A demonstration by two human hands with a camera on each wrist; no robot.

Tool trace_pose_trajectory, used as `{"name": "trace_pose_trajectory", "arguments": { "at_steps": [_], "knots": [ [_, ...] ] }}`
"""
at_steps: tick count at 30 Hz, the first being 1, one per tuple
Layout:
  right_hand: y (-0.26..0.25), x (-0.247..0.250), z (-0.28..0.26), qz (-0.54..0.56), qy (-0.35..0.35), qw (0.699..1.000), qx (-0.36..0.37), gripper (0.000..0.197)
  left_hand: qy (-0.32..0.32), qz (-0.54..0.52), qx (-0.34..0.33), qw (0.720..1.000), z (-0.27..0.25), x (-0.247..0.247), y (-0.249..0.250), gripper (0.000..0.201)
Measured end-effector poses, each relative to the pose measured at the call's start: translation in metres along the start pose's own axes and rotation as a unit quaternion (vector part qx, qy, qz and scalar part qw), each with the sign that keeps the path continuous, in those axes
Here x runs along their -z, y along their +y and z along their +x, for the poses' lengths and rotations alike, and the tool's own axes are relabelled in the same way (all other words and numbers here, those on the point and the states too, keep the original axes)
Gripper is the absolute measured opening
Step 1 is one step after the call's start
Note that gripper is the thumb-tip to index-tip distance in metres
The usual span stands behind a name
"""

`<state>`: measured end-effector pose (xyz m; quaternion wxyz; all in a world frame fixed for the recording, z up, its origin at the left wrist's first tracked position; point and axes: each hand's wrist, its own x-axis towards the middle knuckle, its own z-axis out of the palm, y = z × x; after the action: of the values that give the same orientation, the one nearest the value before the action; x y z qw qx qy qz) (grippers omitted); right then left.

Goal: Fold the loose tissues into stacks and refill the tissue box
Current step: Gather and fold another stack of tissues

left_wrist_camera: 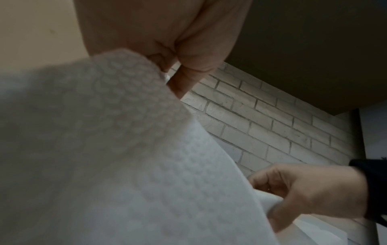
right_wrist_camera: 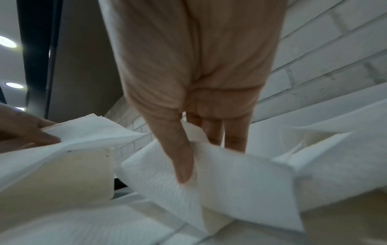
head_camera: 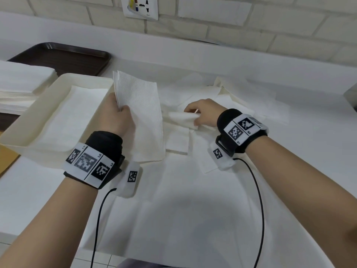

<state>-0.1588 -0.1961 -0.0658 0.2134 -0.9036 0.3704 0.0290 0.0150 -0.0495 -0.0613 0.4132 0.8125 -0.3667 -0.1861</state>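
My left hand pinches a folded white embossed tissue by its left edge and holds it up just right of the cream tissue box. That tissue fills the left wrist view below the left hand. The open box holds a flat layer of folded tissues. My right hand grips a crumpled loose tissue lifted off the pile of loose tissues. In the right wrist view the right hand pinches the tissue between thumb and fingers.
A thick stack of white tissues lies at the far left on a dark brown tray. More flat tissues cover the white counter near me. A white brick wall with a socket plate runs behind.
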Motion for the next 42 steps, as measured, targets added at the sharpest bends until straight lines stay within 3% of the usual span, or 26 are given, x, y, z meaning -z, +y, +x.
{"name": "trace_pose_trajectory", "arguments": {
  "at_steps": [4, 8, 11, 16, 21, 23, 29, 32, 37, 40, 42],
  "knots": [
    [0.008, 0.003, 0.003, 0.088, 0.089, 0.992, -0.021, 0.034, 0.008, 0.011, -0.003, 1.0, -0.001, -0.001, 0.004, 0.035],
    [0.015, 0.003, 0.005, 0.189, 0.193, 0.962, -0.038, 0.03, 0.018, 0.023, -0.004, 1.0, 0.002, -0.007, 0.004, 0.033],
    [0.019, 0.003, 0.007, 0.224, 0.244, 0.942, -0.05, 0.038, 0.017, 0.019, -0.011, 1.0, 0.0, -0.011, 0.006, 0.036],
    [0.02, -0.001, 0.013, 0.209, 0.133, 0.966, -0.075, 0.058, 0.015, 0.017, -0.014, 1.0, -0.001, -0.013, 0.008, 0.037],
    [0.014, -0.002, 0.024, 0.219, 0.208, 0.951, -0.065, 0.027, -0.009, 0.016, 0.001, 1.0, 0.0, -0.015, 0.005, 0.036],
    [0.011, -0.001, 0.026, 0.232, 0.229, 0.943, -0.071, 0.025, -0.011, 0.005, 0.01, 1.0, 0.001, -0.017, 0.003, 0.035],
    [0.008, 0.029, 0.019, 0.375, 0.299, 0.872, -0.104, 0.026, 0.002, -0.023, 0.013, 1.0, 0.004, -0.014, 0.001, 0.036],
    [0.004, 0.048, 0.002, 0.492, 0.278, 0.821, -0.081, 0.02, 0.017, -0.055, 0.007, 0.998, 0.006, -0.014, 0.002, 0.046],
    [-0.002, 0.067, -0.02, 0.591, 0.228, 0.772, -0.058, 0.023, 0.017, -0.111, -0.056, 0.992, 0.003, -0.018, 0.008, 0.074],
    [-0.005, 0.062, -0.024, 0.618, 0.199, 0.759, -0.051, 0.025, -0.006, -0.076, -0.054, 0.996, 0.008, -0.021, 0.015, 0.061],
    [-0.005, 0.058, -0.024, 0.623, 0.178, 0.76, -0.052, 0.027, -0.038, -0.109, -0.031, 0.993, 0.011, -0.023, 0.02, 0.049]
  ]
}}
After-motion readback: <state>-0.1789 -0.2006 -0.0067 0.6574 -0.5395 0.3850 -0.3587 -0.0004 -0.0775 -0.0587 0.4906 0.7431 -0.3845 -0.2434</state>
